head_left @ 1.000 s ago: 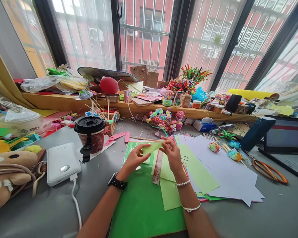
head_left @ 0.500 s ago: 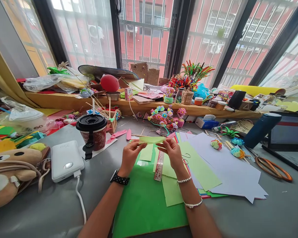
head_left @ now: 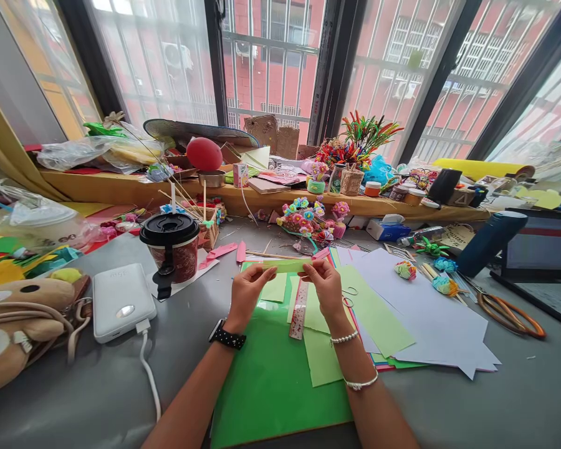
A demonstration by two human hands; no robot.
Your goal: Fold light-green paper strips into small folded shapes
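Note:
Between my two hands I hold a narrow strip of light green paper [head_left: 285,265] level above the grey table. My left hand [head_left: 245,290] pinches its left end, and my right hand [head_left: 327,285] pinches its right end. Under the hands lie a bright green sheet [head_left: 271,380], pale green sheets [head_left: 374,312] and a patterned ruler [head_left: 299,310]. A black watch is on my left wrist and bead bracelets are on my right.
A lidded cup [head_left: 171,246] and a white power bank [head_left: 121,299] with its cable stand to the left, beside a plush bear bag [head_left: 14,318]. White sheets [head_left: 430,318], scissors [head_left: 509,310] and a dark bottle [head_left: 489,240] lie right. Paper flowers [head_left: 308,221] and craft clutter fill the windowsill.
The strip was tilted with its right end higher; both hands have turned it level and lifted it slightly. The view has shifted a little.

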